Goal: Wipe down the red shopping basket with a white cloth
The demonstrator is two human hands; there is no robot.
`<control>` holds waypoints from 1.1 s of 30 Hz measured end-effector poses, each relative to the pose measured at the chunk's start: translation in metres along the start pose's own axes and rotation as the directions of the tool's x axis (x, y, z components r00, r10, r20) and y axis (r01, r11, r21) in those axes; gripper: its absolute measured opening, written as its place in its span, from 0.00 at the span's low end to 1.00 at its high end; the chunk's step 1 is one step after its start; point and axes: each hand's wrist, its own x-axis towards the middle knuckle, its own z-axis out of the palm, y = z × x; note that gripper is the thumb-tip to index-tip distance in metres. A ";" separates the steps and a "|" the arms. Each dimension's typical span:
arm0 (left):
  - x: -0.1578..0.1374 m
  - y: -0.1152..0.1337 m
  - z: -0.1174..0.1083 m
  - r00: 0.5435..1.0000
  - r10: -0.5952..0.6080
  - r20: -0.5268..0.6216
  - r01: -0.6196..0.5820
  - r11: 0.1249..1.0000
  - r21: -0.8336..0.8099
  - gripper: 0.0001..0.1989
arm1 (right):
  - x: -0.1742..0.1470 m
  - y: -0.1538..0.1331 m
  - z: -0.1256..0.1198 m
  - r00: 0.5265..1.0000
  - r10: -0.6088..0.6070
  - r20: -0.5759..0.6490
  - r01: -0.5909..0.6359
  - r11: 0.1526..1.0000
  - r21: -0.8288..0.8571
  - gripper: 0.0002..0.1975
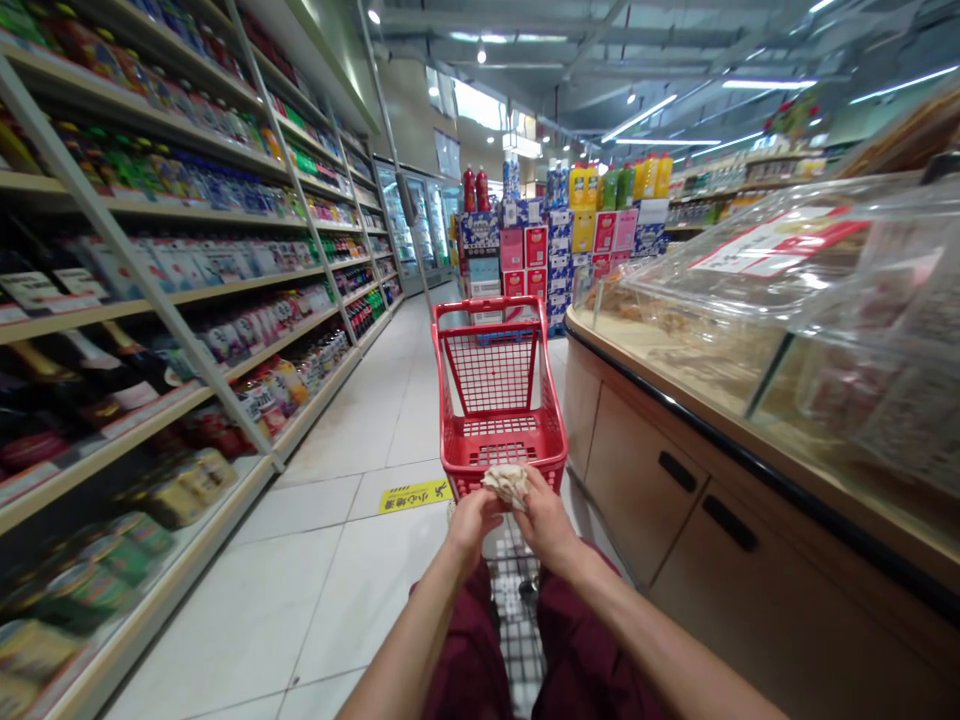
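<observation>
Both hands meet in front of me around a crumpled off-white cloth [507, 484]. My left hand [474, 520] has its fingers closed at the cloth's lower left side. On the right side, my right hand [541, 515] grips it with the fingers wrapped over the edge. Just beyond the hands stands a red plastic shopping basket cart [491, 440], its mesh back upright and its handle bar at the top. No goods show in the part of the basket I can see; the hands and cloth cover its near edge.
Drink shelves [247, 215] line the left side. A wooden counter [637, 440] with clear plastic covers [720, 260] stands close on the right. Stacked drink boxes [525, 255] rise ahead. A yellow floor sticker [414, 497] lies on the white tiles [330, 540].
</observation>
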 end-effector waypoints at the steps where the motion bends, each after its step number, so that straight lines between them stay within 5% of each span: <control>1: 0.004 0.004 -0.004 0.998 0.050 -0.024 -0.049 0.997 0.064 0.11 | 0.006 0.006 -0.007 1.000 0.000 -0.029 0.000 1.000 -0.020 0.22; 3: 0.014 0.008 -0.014 0.966 0.242 -0.089 -0.200 0.920 0.337 0.16 | 0.018 0.020 -0.021 0.991 0.051 -0.121 -0.065 0.991 -0.115 0.22; 6: 0.028 0.004 -0.029 0.901 0.434 0.012 -0.276 0.551 0.788 0.27 | 0.030 0.037 -0.023 0.979 0.137 -0.154 -0.179 0.934 -0.308 0.20; 8: 0.034 -0.005 -0.037 0.904 0.413 0.112 -0.280 0.372 0.885 0.28 | 0.031 0.038 -0.006 0.988 0.130 -0.080 -0.151 0.912 -0.381 0.18; 11: 0.037 -0.016 -0.041 0.887 0.426 0.178 -0.308 0.256 0.916 0.26 | 0.028 0.025 0.032 0.999 0.038 -0.004 -0.036 0.915 -0.402 0.17; 15: 0.032 -0.014 -0.042 0.907 0.383 0.176 -0.266 0.196 0.944 0.26 | 0.016 0.027 0.034 0.994 -0.104 0.039 0.111 0.909 -0.401 0.20; 19: 0.027 -0.010 -0.036 0.921 0.362 0.140 -0.210 0.163 0.964 0.27 | 0.001 0.050 0.000 0.992 -0.056 -0.112 0.005 0.909 -0.416 0.19; 22: 0.024 -0.014 -0.029 0.910 0.387 0.147 -0.227 0.169 0.959 0.27 | -0.002 0.040 0.011 0.984 -0.060 -0.167 -0.008 0.925 -0.380 0.20; 26: 0.022 -0.021 -0.027 0.885 0.429 0.180 -0.274 0.169 0.947 0.25 | 0.001 0.027 0.027 0.989 -0.130 -0.068 0.100 0.937 -0.333 0.19; 30: 0.023 -0.021 -0.028 0.883 0.435 0.177 -0.282 0.191 0.940 0.28 | -0.004 0.053 -0.003 0.981 -0.050 -0.188 -0.032 0.911 -0.410 0.19; 33: 0.024 -0.020 -0.027 0.885 0.436 0.164 -0.277 0.208 0.938 0.29 | -0.005 0.052 -0.001 0.973 -0.021 -0.228 -0.079 0.903 -0.422 0.19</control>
